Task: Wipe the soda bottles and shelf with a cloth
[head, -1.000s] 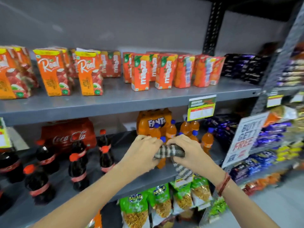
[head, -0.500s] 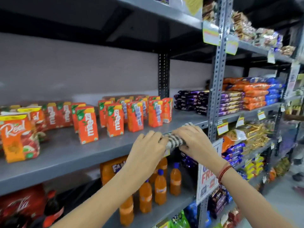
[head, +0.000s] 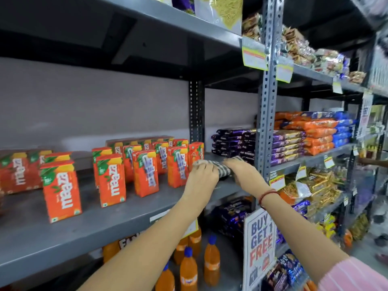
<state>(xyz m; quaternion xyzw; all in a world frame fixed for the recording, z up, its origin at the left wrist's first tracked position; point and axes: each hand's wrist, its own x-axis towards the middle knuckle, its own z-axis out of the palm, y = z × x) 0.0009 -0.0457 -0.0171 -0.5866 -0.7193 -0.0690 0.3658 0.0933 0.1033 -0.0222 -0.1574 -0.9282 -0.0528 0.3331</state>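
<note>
A checked grey-and-white cloth (head: 220, 168) lies bunched on the grey shelf (head: 126, 219) at its right end. My left hand (head: 201, 181) grips the cloth's left side and my right hand (head: 243, 173) presses on its right side. Orange soda bottles (head: 211, 263) with blue caps stand on the shelf below, under my forearms. Orange Maaza juice cartons (head: 144, 171) stand just left of the cloth.
Dark purple packets (head: 235, 143) are stacked behind the cloth. A perforated upright post (head: 266, 122) stands right of my hands. A "Buy 1 Get 1 Free" sign (head: 259, 246) hangs low at right. Snack packs (head: 310, 133) fill the right bay.
Both hands carried the cloth up from the soda-bottle shelf to the juice-carton shelf. My view rose and turned right, so the cola bottles are out of sight.
</note>
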